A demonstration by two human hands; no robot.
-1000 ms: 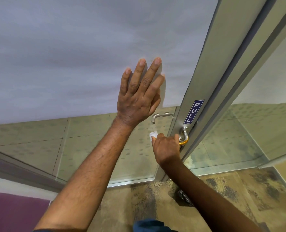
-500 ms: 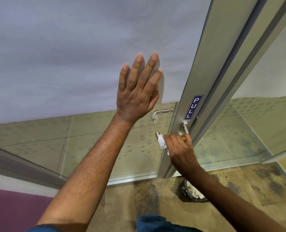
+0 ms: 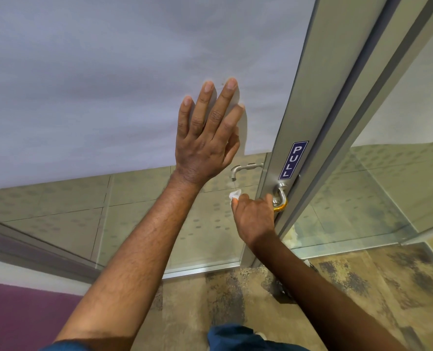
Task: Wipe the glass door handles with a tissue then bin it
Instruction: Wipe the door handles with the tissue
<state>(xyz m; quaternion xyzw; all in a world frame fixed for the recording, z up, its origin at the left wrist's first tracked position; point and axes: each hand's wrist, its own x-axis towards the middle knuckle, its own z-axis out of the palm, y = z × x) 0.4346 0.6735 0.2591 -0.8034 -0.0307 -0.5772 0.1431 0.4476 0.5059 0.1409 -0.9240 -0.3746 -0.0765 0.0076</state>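
Head view: your left hand (image 3: 207, 138) lies spread flat on the glass (image 3: 96, 84); your right hand (image 3: 254, 214) pinches a tissue (image 3: 235, 194) beside the handle (image 3: 280, 198), under a blue "PULL" label (image 3: 293, 160).

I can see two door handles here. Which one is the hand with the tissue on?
The near handle under the PULL sign, on the metal door frame. The right hand grips it with the tissue; the other handle shows untouched behind the glass.

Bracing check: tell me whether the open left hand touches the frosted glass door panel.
Touching. Head view: left hand lies flat against the frosted glass door panel.
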